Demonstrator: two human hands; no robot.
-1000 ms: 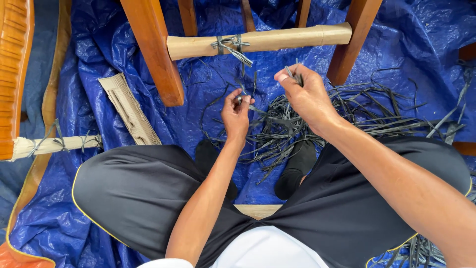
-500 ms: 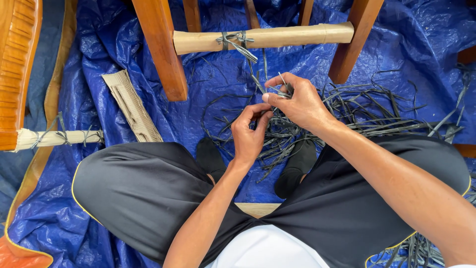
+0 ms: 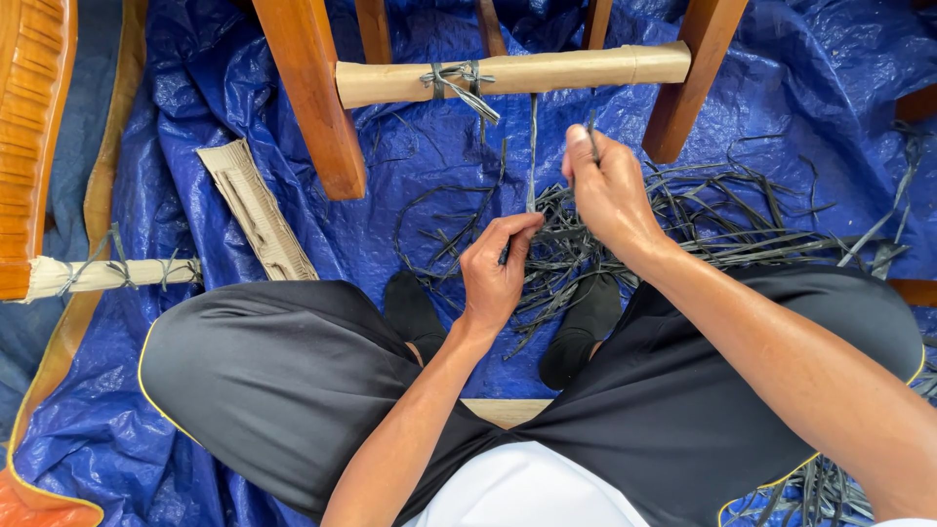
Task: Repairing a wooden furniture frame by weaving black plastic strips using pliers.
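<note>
Head view: left hand and right hand pinch one dark strip taut; overpulling could snap it.

Blue tarp underneath. Folded cardboard strip at 9 o'clock, wooden chair leg at 11, second paper-wrapped rail far 9, orange wood panel at 10.
</note>
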